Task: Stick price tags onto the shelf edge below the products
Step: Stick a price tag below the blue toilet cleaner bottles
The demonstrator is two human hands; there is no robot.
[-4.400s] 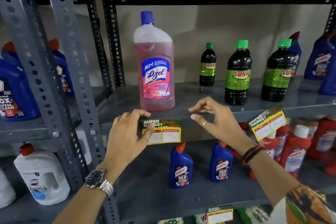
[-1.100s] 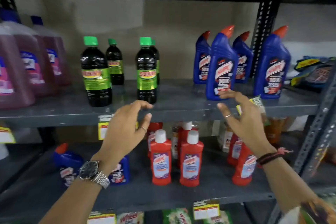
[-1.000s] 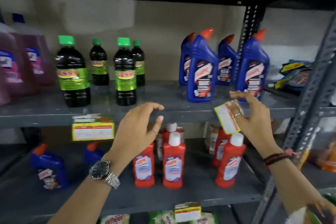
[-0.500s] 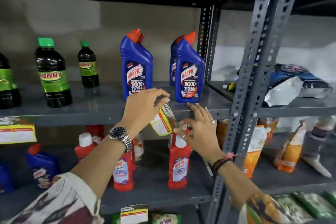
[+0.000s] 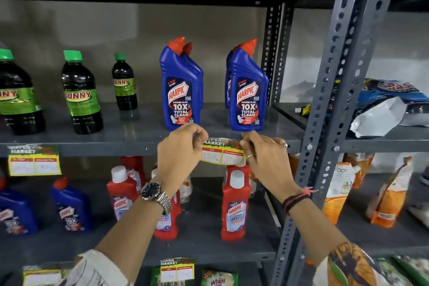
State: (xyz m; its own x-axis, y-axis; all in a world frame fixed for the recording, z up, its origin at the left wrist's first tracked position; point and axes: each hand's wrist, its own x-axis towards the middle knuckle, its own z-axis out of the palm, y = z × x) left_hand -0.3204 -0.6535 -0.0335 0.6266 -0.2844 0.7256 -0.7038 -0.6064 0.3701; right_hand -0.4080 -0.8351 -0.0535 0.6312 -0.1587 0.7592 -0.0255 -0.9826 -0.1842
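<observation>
Off to my left a yellow price tag [image 5: 34, 160] already hangs from the grey steel shelf edge [image 5: 111, 150]. My left hand [image 5: 180, 157] pinches the left end of the new Super Market price tag [image 5: 222, 152] between thumb and curled fingers; my right hand [image 5: 267, 160] nips its right end the same way, so both hands sit equally near. The tag's long axis runs level along the shelf edge, directly in front of my knuckles, below the gap between the two blue Harpic bottles [image 5: 181, 90]. It is thin glossy card, slightly bowed; I judge it needs pressing flat against the smooth painted metal.
</observation>
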